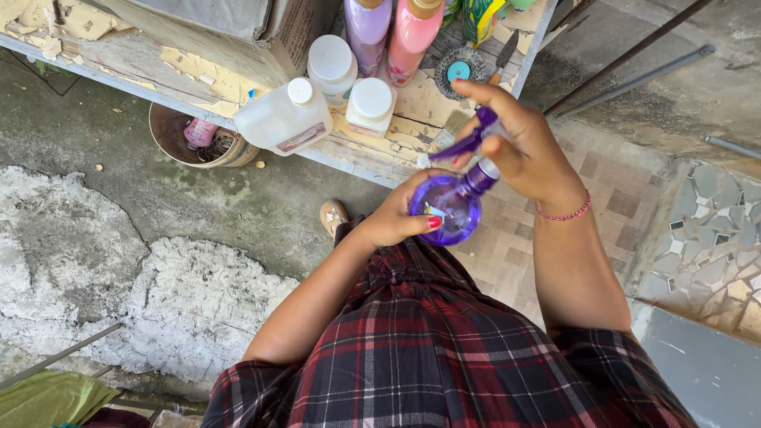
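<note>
Holding: a purple spray bottle [449,208] sits between both hands, in the air just in front of the surface [412,131] and above a plaid skirt [428,341].
Left hand [396,218]: curled under and around the bottle's round body, thumb with red nail on its near side, fingers closed on it.
Right hand [527,147]: closed over the bottle's neck and purple sprayer [468,143], forefinger stretched out above the trigger head; a red bead bracelet [564,212] rings the wrist.
Bottle position: tilted, nozzle pointing left towards the surface edge, body nearest the person.
White jug [284,119]: lying on the surface left of the hands, white cap, small label on its lower side.
White jars [353,83]: two with white lids, standing just beside the jug, behind the sprayer.
Tall bottles [392,32]: one lilac, one pink, at the back, tan caps.
Box [238,32]: brown cardboard, back left on the surface.
Brush [453,125]: lying by the surface edge, close to the sprayer.
Tub [194,139]: round, on the ground under the surface, with a pink bottle inside.
</note>
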